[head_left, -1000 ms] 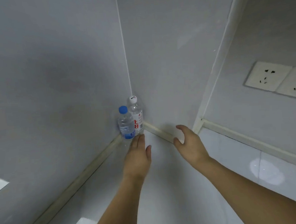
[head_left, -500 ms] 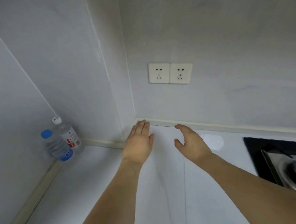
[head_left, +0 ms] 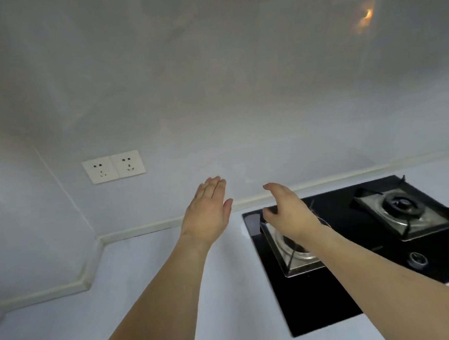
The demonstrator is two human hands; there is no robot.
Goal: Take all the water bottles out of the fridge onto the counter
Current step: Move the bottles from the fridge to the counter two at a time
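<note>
Head view. Both hands hold nothing. The left hand (head_left: 208, 213) has straight fingers (head_left: 214, 186) held together, raised over the counter (head_left: 152, 294). The right hand (head_left: 290, 213) has relaxed, slightly bent fingers (head_left: 271, 186) and hangs above the near burner (head_left: 295, 247) of the hob (head_left: 340, 289). A second burner (head_left: 404, 207) lies well right of the right fingers. The sockets (head_left: 113, 166) sit on the wall (head_left: 212, 91) well left of the left fingers. No bottles and no fridge are in view; where they stand cannot be told from this frame.

Step in hand, as judged: turning away from the counter to fetch further bottles. To do it well, the hands should stay free and clear of the burner grates, and each new bottle should be set upright on bare counter left of the hob.

Against the frame half a second earlier: two bottles stood in the corner well left of the left fingers and are now out of frame; the sockets have passed from above the fingers to their left; the hob fills the right side, and the right hand is over it rather than over counter.
</note>
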